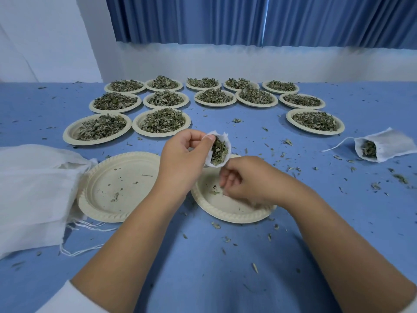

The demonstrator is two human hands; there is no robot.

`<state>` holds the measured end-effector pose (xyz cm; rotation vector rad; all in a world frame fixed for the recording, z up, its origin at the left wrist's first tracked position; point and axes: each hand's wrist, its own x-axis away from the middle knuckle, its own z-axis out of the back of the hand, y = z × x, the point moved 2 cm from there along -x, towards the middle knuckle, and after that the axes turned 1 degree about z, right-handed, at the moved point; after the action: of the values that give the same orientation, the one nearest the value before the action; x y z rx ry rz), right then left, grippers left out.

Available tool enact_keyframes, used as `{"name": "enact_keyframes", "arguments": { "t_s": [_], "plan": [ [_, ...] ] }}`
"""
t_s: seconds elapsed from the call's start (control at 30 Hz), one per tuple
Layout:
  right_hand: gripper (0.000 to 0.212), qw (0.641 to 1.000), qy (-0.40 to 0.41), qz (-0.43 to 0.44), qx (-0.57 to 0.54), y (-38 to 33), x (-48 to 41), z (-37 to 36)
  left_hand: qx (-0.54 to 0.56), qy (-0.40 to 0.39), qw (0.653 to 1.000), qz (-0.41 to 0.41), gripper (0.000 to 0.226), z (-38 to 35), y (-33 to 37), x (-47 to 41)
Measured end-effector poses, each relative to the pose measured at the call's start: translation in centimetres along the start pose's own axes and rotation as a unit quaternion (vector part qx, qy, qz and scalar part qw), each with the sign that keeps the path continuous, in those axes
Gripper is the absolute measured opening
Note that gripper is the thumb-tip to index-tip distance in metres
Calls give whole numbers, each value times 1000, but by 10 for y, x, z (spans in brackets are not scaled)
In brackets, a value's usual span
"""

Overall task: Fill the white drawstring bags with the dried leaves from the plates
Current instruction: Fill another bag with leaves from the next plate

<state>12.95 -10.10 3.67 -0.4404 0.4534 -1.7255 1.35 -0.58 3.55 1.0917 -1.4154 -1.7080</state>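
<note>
Head view: A blue cloth-covered table [225,256] flecked with leaf crumbs stands before pleated blue curtains [203,19]. At centre, the person's left hand [182,159] pinches the rim of a small white drawstring bag [217,150] between thumb and fingers, its mouth gaping toward the camera and packed with dried green leaves [218,149]. The bag's long axis runs from 12 to 6 o'clock. It sits at 11 o'clock from the right hand [246,179], just beside that hand's curled fingertips; whether they hold anything cannot be told. Below lies a nearly bare cream paper plate [225,213]. A filled white bag [381,147] lies well apart at 3 o'clock, so the right hand is nearer for setting this one aside. Heaped cream plates [161,123] wait at 12 o'clock.
</note>
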Motion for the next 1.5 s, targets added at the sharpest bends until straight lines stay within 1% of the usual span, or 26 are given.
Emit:
{"name": "enact_keyframes", "arguments": {
  "t_s": [0.1, 0.27, 0.4, 0.43, 0.57, 0.63, 0.87, 1.0, 1.1, 1.17, 1.23, 1.33, 1.43, 1.5],
  "plan": [
    [22, 998, 37, 47, 4, -7, -9, -11, 5, 0, 1000, 0, 11, 0, 0, 0],
    [17, 998, 49, 45, 2, 2, -13, -11, 17, 4, 1000, 10, 12, 1, 1, -1],
    [29, 999, 33, 40, 7, 6, -15, -13, 16, 8, 1000, 8, 12, 2, 2, -1],
    [29, 999, 32, 39, 6, 6, -15, -14, 15, 8, 1000, 7, 12, 2, 2, -1],
    [11, 998, 48, 49, -11, 1, -16, -19, 14, 7, 1000, 7, 13, 2, 3, -1],
    [7, 997, 48, 54, -12, -3, -15, -21, 17, 6, 1000, 9, 12, 2, 4, 0],
    [11, 994, 25, 95, 44, -12, -13, -24, 25, 5, 1000, 16, 12, 1, 4, 1],
    [15, 993, 12, 93, 68, -12, -13, -25, 27, 4, 999, 18, 11, 1, 4, 1],
    [14, 993, 3, 96, 63, -10, -10, -22, 27, 3, 999, 19, 12, 2, 4, 1],
    [10, 996, 3, 88, 27, -7, -7, -15, 28, 3, 999, 18, 13, 3, 4, 1],
    [6, 997, 11, 73, -36, -3, -4, -6, 20, 5, 1000, 12, 14, 3, 4, 0],
    [7, 989, 17, 65, -132, 3, 1, 10, 5, 15, 1000, 1, 15, 4, 3, 0],
    [5, 968, 29, 98, -228, 5, 6, 22, -4, 19, 1000, -9, 17, 5, 3, 0],
    [11, 949, 69, 115, -286, 4, 6, 25, -7, 16, 1000, -8, 18, 5, 4, 1]
  ]
}}
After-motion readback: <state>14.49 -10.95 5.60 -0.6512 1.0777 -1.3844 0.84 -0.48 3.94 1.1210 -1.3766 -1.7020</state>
